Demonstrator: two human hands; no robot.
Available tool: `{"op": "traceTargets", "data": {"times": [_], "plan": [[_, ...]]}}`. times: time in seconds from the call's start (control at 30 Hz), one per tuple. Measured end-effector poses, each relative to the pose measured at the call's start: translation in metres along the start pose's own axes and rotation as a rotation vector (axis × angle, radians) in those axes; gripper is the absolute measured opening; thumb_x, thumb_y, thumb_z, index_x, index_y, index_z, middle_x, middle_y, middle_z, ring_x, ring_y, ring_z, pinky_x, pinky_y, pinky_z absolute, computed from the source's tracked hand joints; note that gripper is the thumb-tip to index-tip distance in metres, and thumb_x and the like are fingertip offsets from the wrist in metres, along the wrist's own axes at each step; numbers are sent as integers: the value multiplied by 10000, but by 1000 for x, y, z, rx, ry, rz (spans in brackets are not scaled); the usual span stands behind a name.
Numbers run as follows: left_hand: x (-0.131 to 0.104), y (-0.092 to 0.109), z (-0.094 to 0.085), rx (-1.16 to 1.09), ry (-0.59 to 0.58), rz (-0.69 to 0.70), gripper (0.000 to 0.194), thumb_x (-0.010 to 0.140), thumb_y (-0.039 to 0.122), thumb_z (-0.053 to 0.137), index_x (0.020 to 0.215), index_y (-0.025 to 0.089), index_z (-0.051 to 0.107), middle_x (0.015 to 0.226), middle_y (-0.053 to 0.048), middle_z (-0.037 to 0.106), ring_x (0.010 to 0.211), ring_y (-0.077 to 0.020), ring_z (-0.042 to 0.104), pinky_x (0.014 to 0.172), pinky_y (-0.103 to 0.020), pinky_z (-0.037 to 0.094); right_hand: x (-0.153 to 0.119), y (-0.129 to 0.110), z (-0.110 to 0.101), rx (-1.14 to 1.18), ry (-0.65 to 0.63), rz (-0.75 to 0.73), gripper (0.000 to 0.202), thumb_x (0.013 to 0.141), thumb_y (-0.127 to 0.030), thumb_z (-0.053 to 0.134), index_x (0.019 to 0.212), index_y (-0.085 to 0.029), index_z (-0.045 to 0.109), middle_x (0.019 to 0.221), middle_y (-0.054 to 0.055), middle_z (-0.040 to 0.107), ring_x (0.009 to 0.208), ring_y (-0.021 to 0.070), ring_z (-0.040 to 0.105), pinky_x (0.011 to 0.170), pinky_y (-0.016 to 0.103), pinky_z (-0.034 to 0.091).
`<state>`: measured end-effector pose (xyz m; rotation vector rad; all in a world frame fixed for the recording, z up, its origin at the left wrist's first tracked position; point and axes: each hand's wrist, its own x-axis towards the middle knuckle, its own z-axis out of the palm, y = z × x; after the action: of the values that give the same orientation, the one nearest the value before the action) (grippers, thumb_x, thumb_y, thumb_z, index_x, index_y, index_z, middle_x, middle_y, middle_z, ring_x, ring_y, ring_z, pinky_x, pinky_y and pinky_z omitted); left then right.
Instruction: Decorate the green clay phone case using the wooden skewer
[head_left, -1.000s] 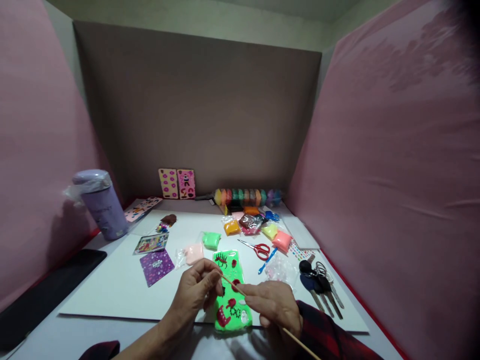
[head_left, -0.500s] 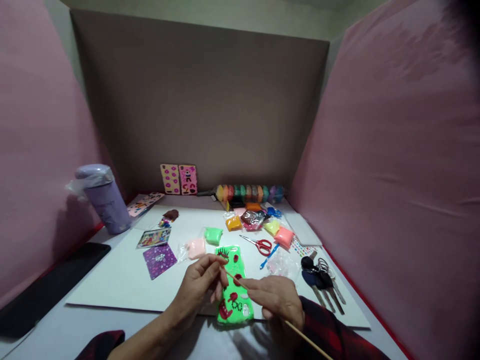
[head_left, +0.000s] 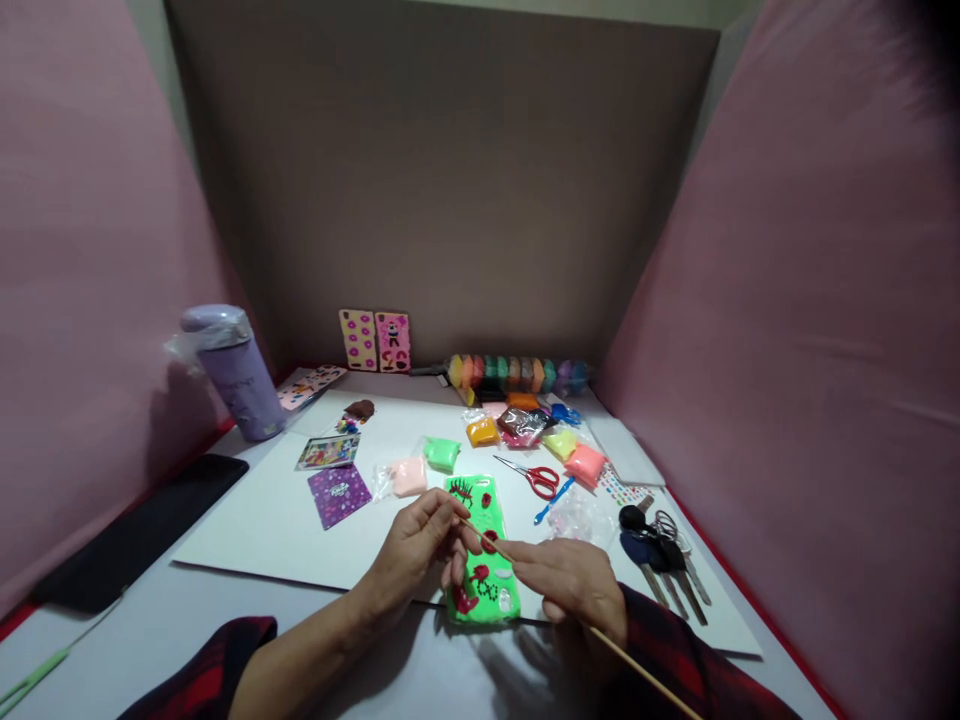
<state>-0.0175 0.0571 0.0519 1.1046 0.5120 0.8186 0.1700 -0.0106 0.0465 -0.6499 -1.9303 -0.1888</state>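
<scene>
A thin wooden stick (head_left: 641, 664) slants across the middle, held between both hands. At its far end, my left hand (head_left: 417, 542) pinches the tip between thumb and fingertips. My right hand (head_left: 576, 582) is closed around the stick further down, fingers stretched along it. Below them lies a bright green, clay-covered panel, shaped like a phone case (head_left: 480, 512), with red, black and white decorations. My left fingers overlap its left edge, and whether they touch it I cannot tell. Anything small on the stick's tip is hidden by the fingers.
Red-handled scissors (head_left: 541, 481), a blue modelling tool (head_left: 553, 502) and keys (head_left: 660, 560) lie right of the panel. Clay packets (head_left: 523, 424) cluster behind. A purple tumbler (head_left: 241, 385) stands left, near a purple card (head_left: 339, 496). Two decorated cases (head_left: 375, 341) lean at the back.
The view has tilted down and shifted left, so everything sits further right and a little higher. Both hands keep the same grip on the stick over the green panel.
</scene>
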Motion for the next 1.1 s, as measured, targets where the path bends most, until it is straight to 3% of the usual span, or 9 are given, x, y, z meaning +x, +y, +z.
{"op": "traceTargets", "data": {"times": [0.27,0.4,0.63,0.77,0.93,1.1], "plan": [[-3,3,5,30,-12,2,312,850,451,547,842,143,496,543,-5,621,399,-98,560,369,-158,387,8,-3,-4,-67,-121,-58,330,951,-249,377,1264,-169,443,1134,145,661,774,147,693,591,240,521],[-4,5,6,37,-25,-14,323,832,458,569,848,144,495,557,-10,627,408,-104,564,382,-169,394,8,-4,-5,-59,-108,-30,324,958,-258,356,1253,-173,462,1126,133,669,778,144,690,604,244,518],[0,8,3,5,81,33,309,803,430,614,861,152,492,677,-40,672,423,-92,557,378,-168,386,-1,-4,1,-1,20,34,326,963,-329,323,1179,-203,531,1049,92,706,800,150,697,631,258,526],[-1,9,4,67,70,30,305,795,427,624,807,132,547,614,-26,649,395,-83,528,372,-169,354,0,-3,0,-20,-38,3,318,962,-322,341,1195,-199,519,1057,95,703,781,142,697,624,246,527],[-2,10,3,160,143,10,354,721,444,696,779,97,657,548,-14,600,399,-52,446,392,-170,293,3,-4,-2,-53,-71,-37,317,951,-281,360,1211,-174,507,1049,127,700,739,149,688,588,255,517],[1,10,-1,99,181,55,313,768,430,657,858,133,618,551,17,592,368,-33,413,373,-150,256,0,-5,-2,-54,-57,-10,323,961,-306,348,1217,-180,499,1079,132,688,768,150,686,607,259,517]]}}
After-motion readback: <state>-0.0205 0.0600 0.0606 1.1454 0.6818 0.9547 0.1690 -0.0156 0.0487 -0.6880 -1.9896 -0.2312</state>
